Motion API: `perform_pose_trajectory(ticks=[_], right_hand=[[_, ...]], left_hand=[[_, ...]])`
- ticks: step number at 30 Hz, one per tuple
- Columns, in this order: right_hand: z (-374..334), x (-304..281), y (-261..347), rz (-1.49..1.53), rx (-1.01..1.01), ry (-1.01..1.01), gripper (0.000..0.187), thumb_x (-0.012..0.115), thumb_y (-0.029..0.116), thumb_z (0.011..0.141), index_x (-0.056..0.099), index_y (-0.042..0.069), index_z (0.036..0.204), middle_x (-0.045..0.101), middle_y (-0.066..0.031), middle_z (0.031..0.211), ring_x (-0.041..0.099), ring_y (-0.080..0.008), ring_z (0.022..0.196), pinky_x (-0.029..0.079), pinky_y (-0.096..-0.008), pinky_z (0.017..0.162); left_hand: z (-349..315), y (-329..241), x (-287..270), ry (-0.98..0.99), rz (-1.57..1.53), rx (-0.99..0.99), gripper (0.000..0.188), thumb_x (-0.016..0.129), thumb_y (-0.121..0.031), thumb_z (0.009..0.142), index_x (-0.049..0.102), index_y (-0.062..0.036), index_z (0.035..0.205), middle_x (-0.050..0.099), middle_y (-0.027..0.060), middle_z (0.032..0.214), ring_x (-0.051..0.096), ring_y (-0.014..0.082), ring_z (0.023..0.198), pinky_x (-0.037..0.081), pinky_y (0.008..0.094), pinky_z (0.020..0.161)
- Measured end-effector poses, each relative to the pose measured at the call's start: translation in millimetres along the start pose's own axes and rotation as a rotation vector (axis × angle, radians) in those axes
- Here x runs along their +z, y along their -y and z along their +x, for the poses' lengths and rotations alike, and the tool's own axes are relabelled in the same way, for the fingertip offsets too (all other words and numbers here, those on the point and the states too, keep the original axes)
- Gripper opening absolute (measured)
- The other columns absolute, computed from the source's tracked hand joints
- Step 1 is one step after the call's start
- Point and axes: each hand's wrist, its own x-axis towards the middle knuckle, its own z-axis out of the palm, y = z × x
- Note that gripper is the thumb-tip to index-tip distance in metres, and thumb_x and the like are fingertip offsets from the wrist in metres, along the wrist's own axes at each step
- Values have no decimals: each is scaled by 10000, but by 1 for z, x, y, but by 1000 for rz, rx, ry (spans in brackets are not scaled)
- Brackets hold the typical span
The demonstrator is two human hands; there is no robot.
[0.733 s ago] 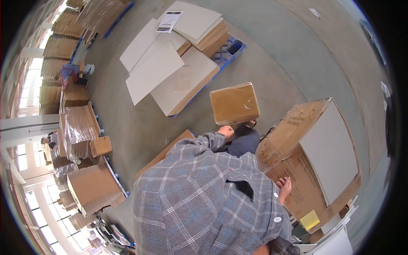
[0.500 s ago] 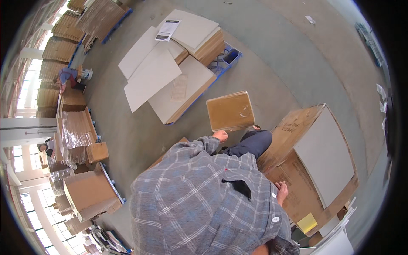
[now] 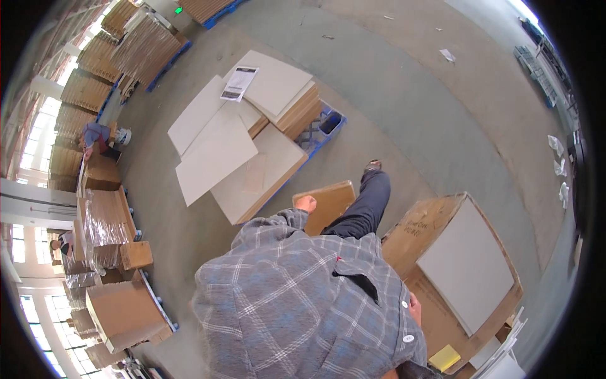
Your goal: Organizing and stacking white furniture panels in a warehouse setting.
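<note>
My left hand (image 3: 307, 203) is curled into a loose fist, with nothing visible in it. In the picture it overlaps the corner of a low, square brown box or board (image 3: 334, 197), partly hidden behind my hand and leg; whether they touch I cannot tell. My right hand (image 3: 415, 308) is mostly covered by the grey plaid shirt, its fingers hidden. Beside it stands a big cardboard box (image 3: 416, 230) with a pale grey panel (image 3: 470, 271) on it. A yellow piece (image 3: 445, 358) lies at the box's near edge.
Ahead, pale panels (image 3: 218, 155) are stacked on a blue pallet (image 3: 333, 120), a printed sheet (image 3: 240, 84) on top. Wrapped cardboard stacks (image 3: 107, 218) line the left side, where another person (image 3: 98, 136) bends over. White panels (image 3: 505, 341) stand at lower right.
My leg has stretched forward past the brown box. The pallet and boxes sit lower in the picture. My left hand now overlaps the brown box, and my right hand is more hidden by the shirt.
</note>
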Motion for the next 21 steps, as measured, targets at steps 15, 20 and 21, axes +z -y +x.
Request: perform_pose_trajectory(ticks=[15, 20, 21], right_hand=[[277, -39, 194, -40, 363, 273, 297, 526, 255, 956, 574, 30, 1144, 618, -25, 943, 550, -81, 747, 451, -226, 657], [346, -38, 273, -239, 384, 318, 368, 564, 325, 933, 558, 55, 1183, 632, -88, 913, 600, -134, 703, 489, -256, 607], [358, -43, 275, -235, 426, 349, 388, 570, 337, 929, 555, 50, 1189, 633, -88, 918, 607, -140, 721, 492, -260, 617]], left_hand=[[180, -43, -24, -194, -390, -245, 265, 574, -296, 795, 685, -75, 891, 694, 120, 867, 663, 283, 801, 511, 382, 747], [183, -54, -50, -184, -858, -502, 196, 555, -197, 902, 591, -34, 1004, 600, 25, 769, 561, 104, 605, 456, 241, 502], [171, -52, -50, -166, -957, -550, 214, 562, -229, 913, 582, -36, 1004, 605, 33, 791, 563, 111, 606, 465, 245, 501]])
